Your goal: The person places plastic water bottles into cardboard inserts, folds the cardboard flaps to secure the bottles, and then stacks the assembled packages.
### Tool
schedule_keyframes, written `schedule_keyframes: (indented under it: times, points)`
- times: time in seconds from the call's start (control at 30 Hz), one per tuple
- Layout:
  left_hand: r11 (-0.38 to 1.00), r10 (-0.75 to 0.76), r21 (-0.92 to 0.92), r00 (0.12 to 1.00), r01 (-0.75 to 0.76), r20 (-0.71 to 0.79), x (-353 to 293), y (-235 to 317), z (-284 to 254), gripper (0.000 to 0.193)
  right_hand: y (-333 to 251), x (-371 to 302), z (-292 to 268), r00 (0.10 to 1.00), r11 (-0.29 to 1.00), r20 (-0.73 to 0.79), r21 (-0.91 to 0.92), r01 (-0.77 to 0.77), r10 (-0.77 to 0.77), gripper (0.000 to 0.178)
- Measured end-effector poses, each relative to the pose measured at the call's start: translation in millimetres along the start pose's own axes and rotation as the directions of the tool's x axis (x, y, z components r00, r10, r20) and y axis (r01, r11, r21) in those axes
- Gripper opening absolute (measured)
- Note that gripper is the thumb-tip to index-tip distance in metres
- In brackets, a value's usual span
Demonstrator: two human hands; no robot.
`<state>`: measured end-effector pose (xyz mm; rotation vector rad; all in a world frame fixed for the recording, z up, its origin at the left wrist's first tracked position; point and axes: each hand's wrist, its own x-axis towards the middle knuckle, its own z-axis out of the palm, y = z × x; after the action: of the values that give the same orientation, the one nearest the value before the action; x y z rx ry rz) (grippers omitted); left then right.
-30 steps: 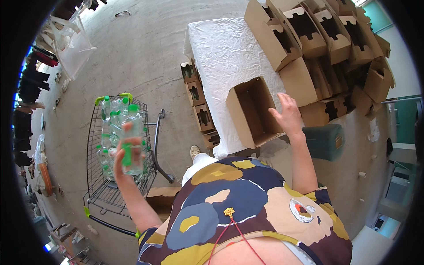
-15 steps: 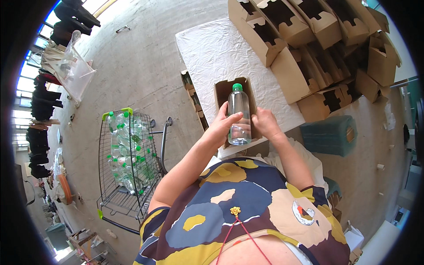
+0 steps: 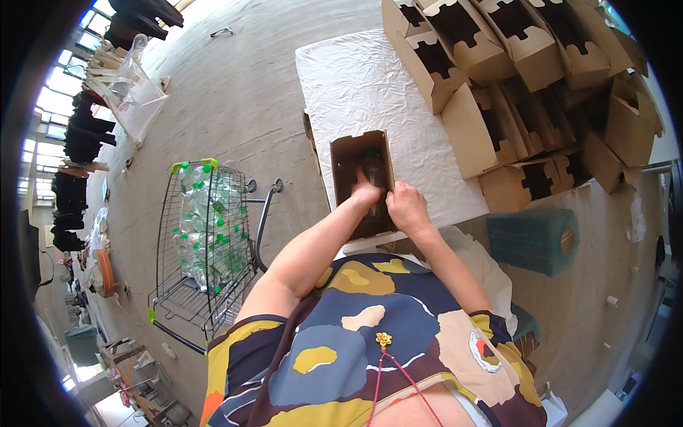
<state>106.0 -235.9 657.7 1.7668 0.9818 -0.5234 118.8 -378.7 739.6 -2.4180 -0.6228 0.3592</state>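
Note:
An open cardboard box (image 3: 343, 158) stands upright at the near end of a table covered with white cloth (image 3: 356, 85). Down inside it is a clear plastic bottle (image 3: 379, 171) with a green cap, lying along the box's right wall in shadow. My left hand (image 3: 365, 188) reaches into the box with its fingers around the bottle; the fingertips are partly hidden. On the right side, my right hand (image 3: 408, 206) is closed on the box's rim, its knuckles outside the wall.
More open cardboard boxes (image 3: 526, 57) are piled on the table's far right. A wire shopping cart (image 3: 206, 242) full of green-capped bottles stands on the floor to my left. Right of the table sits a bundle in dark green wrap (image 3: 530, 242). Hanging dark cloths line the far left.
My left hand has lowered the bottle from above the box down into it. The right hand stays at the box's right rim. The view has shifted slightly.

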Motion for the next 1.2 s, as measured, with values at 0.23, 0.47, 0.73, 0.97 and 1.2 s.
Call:
schedule_keyframes:
  times: [0.23,0.47,0.73,0.97,1.2]
  points:
    - [0.993,0.113,0.016,0.988,-0.115,0.110,-13.8,-0.7,-6.5,0.086,1.8,1.1,3.3,1.000,1.000,0.014,0.016,0.003,-0.003,0.021]
    - [0.763,0.642,0.128,0.765,-0.633,-0.045,-44.8,40.1,-14.2,0.069,11.0,6.2,7.1,0.999,0.998,0.018,-0.054,-0.038,0.039,0.023]
    - [0.487,0.704,-0.169,0.500,-0.857,-0.505,-111.9,15.1,-182.3,0.040,21.8,1.5,2.7,0.991,0.989,-0.012,-0.060,-0.137,0.137,0.025]
    - [0.706,0.039,-0.370,0.554,-0.604,-0.831,-7.5,-202.9,-364.1,0.059,3.1,5.4,6.4,0.995,0.991,-0.024,-0.085,-0.102,0.100,0.022]
    - [0.737,-0.434,-0.629,0.542,-0.247,-0.720,65.2,-448.4,-445.7,0.075,-6.2,8.8,17.9,0.988,0.984,-0.061,-0.100,-0.148,0.142,0.025]
